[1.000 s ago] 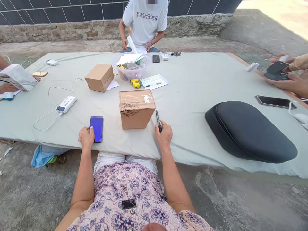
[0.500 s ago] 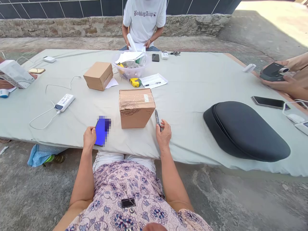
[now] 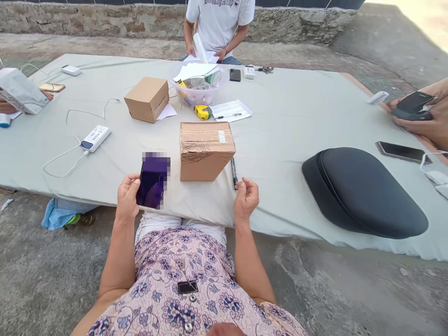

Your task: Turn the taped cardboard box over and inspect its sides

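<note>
Phone (image 3: 150, 189), dark screen facing up, tilted, left of cardboard box (image 3: 203, 165); slim black marker (image 3: 234, 172) just right of box.

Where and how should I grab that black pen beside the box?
Probably pinch the black pen by its near half, from the right: it's slim, that end is by the right hand, and the brown box crowds its far end.
</note>
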`<move>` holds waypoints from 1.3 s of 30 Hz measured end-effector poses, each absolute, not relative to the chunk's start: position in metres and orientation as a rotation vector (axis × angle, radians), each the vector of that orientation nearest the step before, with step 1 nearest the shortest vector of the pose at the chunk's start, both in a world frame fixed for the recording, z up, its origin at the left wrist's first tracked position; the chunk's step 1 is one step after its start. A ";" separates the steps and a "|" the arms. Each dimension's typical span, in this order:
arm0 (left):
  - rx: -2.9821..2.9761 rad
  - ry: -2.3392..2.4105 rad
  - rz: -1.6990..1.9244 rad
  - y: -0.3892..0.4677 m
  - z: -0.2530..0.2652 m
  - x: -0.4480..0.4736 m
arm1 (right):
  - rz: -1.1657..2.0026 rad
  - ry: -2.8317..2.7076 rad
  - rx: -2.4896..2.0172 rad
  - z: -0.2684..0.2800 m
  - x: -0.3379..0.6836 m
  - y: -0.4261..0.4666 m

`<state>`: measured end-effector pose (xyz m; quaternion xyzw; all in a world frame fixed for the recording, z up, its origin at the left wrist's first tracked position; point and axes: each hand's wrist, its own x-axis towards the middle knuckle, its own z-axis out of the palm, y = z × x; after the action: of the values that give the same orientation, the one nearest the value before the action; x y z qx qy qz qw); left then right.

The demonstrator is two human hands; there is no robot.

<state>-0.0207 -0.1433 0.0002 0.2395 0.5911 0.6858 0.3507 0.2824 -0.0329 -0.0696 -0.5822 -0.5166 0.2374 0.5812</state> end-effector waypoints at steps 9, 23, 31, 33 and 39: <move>0.575 1.099 1.932 -0.133 0.023 0.077 | 1.571 -1.659 -0.701 -0.022 0.266 -0.092; 0.651 1.091 1.942 -0.144 0.022 0.100 | 1.473 -1.905 -0.903 -0.006 0.260 -0.104; 0.565 1.345 2.012 -0.134 0.015 0.036 | 1.447 -1.790 -0.912 -0.024 0.265 -0.083; 0.504 1.525 1.992 -0.130 0.006 0.006 | 1.364 -1.690 -1.050 -0.037 0.271 -0.072; 0.419 1.961 1.696 -0.121 -0.022 -0.068 | 1.121 -1.468 -1.310 -0.069 0.277 -0.050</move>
<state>-0.0680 -0.1213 -0.0216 0.1541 0.7220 0.6245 0.2550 0.2773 -0.0497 -0.0691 -0.5238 -0.5870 0.4483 0.4244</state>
